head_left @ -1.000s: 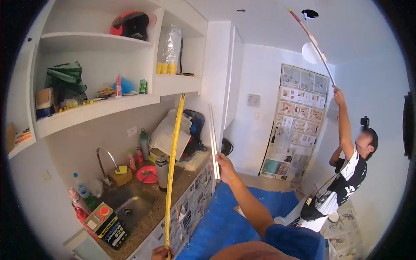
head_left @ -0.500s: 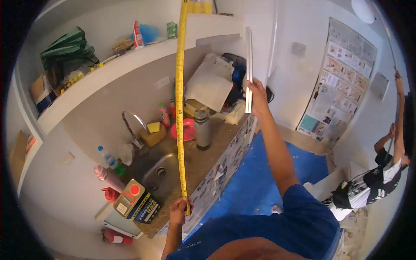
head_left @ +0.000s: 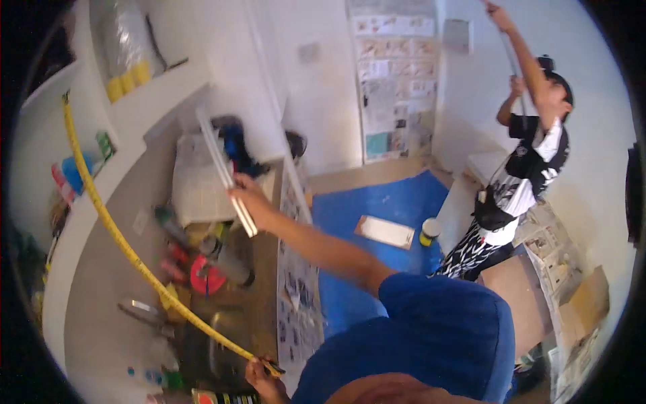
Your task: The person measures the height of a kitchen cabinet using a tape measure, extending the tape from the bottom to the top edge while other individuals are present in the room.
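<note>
Yellow tape blade (head_left: 131,258): looks light and springy, a thin ribbon that bows along its length and would probably buckle under a sideways push; its edges may be sharp and its face slick
Tape case (head_left: 274,368): likely the surest place to take hold, mostly hidden by fingers
Left hand (head_left: 264,382): clenched round the case near the lower edge of the view; the blade runs up and left from this grip, across the sink (head_left: 222,320), its far tip in front of the white shelving (head_left: 158,108); contact there cannot be told
White strips (head_left: 217,153): slender, probably light, fairly stiff, perhaps easily snapped; a hold nearer the middle should balance better
Right hand (head_left: 252,202): grasping the strips toward their lower end, the longer part slanting up and left beyond the fingers, a short stub below
</note>
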### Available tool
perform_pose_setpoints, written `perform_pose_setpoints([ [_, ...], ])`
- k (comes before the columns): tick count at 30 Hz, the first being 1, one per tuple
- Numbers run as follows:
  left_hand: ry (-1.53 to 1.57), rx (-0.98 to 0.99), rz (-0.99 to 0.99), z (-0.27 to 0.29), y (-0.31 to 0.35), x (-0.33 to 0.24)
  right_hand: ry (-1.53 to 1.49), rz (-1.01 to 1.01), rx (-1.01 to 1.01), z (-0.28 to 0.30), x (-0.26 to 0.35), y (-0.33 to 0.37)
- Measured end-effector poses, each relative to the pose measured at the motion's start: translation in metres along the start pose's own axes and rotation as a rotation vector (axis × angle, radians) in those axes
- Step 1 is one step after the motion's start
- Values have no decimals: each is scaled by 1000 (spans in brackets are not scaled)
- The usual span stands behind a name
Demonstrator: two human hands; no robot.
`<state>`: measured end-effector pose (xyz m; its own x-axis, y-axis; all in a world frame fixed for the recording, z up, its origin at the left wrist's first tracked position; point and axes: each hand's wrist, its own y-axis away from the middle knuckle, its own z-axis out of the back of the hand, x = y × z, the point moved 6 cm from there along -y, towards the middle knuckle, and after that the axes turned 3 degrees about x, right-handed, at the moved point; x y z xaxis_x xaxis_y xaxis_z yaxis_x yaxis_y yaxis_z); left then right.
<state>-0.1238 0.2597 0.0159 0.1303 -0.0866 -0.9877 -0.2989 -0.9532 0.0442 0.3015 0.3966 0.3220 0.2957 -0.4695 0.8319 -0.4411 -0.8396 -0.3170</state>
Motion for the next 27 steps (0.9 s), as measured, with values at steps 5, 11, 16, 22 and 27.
perform_pose_setpoints([
  [5, 222, 279, 46, 28, -87, 65, 136, 63, 127, -26, 15, 44],
  [11, 436, 89, -5, -143, -5, -87, 198, 125, 103, -2, 77, 67],
  [16, 361, 163, 60, -150, -1, -88, 296, 189, 53, -7, 90, 67],
  [22, 391, 111, 91, -149, 4, -97, 240, 183, 36, -24, 73, 49],
  [27, 243, 126, -4, -133, 32, -116, 140, 57, 50, -45, 57, 67],
])
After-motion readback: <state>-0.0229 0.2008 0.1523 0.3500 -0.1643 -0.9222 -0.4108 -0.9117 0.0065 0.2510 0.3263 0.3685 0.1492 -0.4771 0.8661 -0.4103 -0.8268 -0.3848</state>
